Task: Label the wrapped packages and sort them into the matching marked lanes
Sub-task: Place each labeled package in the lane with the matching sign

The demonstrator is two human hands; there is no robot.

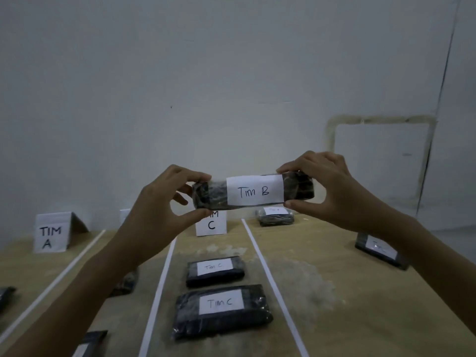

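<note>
I hold a dark wrapped package (211, 194) up in front of me, well above the table. Its white label (255, 190) reads "Tim B". My left hand (159, 202) pinches its left end between thumb and fingers, and my right hand (324, 186) pinches its right end the same way. Below, two packages labelled "Tim C" (215, 271) (221, 311) lie in the lane behind which stands the "TIM C" sign (211, 225). A "TIM A" sign (51, 233) stands at the far left. My left arm hides the sign between them.
White strips (260, 256) divide the wooden table (322, 292) into lanes. Right of the strips lie two more labelled packages, one far back (275, 217) and one near the right edge (381, 251). Dark packages show at the left edge (6, 296), under my left arm (126, 280) and at the bottom (88, 343).
</note>
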